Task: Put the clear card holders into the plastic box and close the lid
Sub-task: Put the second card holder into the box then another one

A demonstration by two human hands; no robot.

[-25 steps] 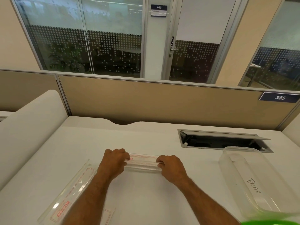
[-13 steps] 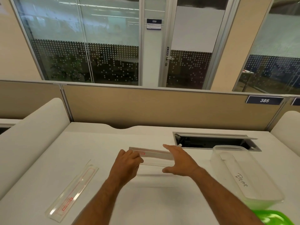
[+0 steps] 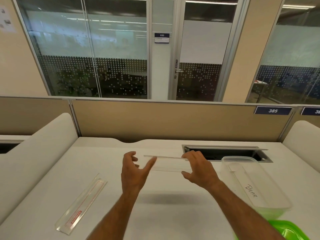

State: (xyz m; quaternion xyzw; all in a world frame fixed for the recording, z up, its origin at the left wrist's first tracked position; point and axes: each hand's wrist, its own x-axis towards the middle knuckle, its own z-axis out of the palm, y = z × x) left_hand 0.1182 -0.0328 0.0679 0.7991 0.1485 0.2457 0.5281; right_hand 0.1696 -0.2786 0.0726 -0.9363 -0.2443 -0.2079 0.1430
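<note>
Head view. A white desk (image 3: 52, 170) is bounded at the far edge by a tan partition (image 3: 173, 120). A number plate (image 3: 273, 110) reading 385 is fixed to the partition at the right.

Right hand (image 3: 199, 168): fingers above and thumb below are closed on the right end of a clear card holder (image 3: 170, 164). The holder is raised above the desk surface and lies roughly level, long axis left to right. A shadow sits on the desk below it.

Left hand (image 3: 133, 172): spread, fingers apart and curled. One finger extends toward the left end of the raised holder and overlaps it in the picture; contact cannot be confirmed. The hand is not clamped on anything.

A second clear card holder (image 3: 81, 205) lies flat on the desk at the left, well apart from both hands. It carries red outline markings and a red label near its closer end.

The plastic box (image 3: 256, 184) stands on the desk to the right of the right hand, lid off. A strip marked "DEAR" shows through its clear wall. The green lid (image 3: 292, 231) lies at the lower right corner, just beside the closer end of the box.

A cable slot (image 3: 225, 152) is recessed in the desk behind the right hand and the box.
</note>
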